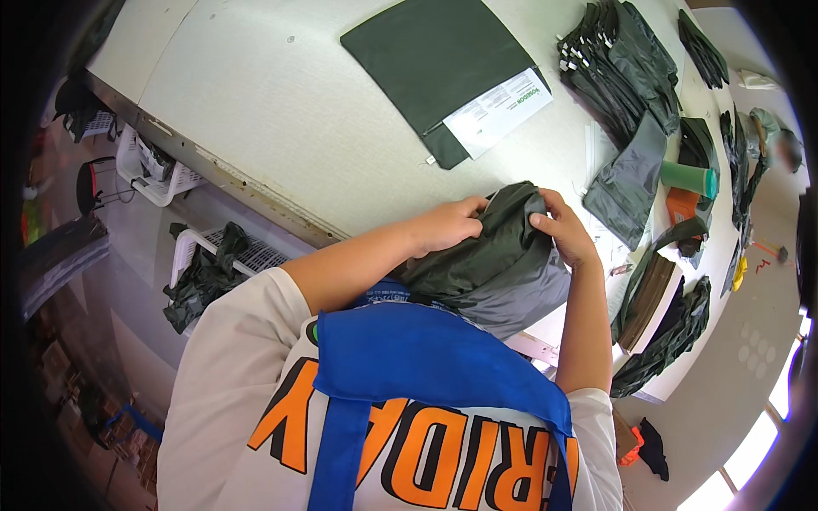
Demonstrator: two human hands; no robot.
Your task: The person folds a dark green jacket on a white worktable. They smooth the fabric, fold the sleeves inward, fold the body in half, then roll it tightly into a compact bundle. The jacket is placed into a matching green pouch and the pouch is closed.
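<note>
A bunched dark green fabric piece [490,272] with a thin, slightly shiny surface hangs at the table's near edge, close to my body. My left hand [452,226] grips its upper left edge, fingers curled into the cloth. On the other side, my right hand [564,228] pinches the top right edge between thumb and fingers. Beyond them, a flat dark green fabric pouch [426,68] lies on the white table [256,102]. A printed white paper sheet [498,112] rests across its near right corner.
Stacked dark fabric pieces [596,68] with white tags lie at the far right. Nearer are a green roll [688,180], an orange object [682,209] and a brown board stack [652,298]. White baskets [141,175] stand below the table's left edge. Another person [763,140] is at far right.
</note>
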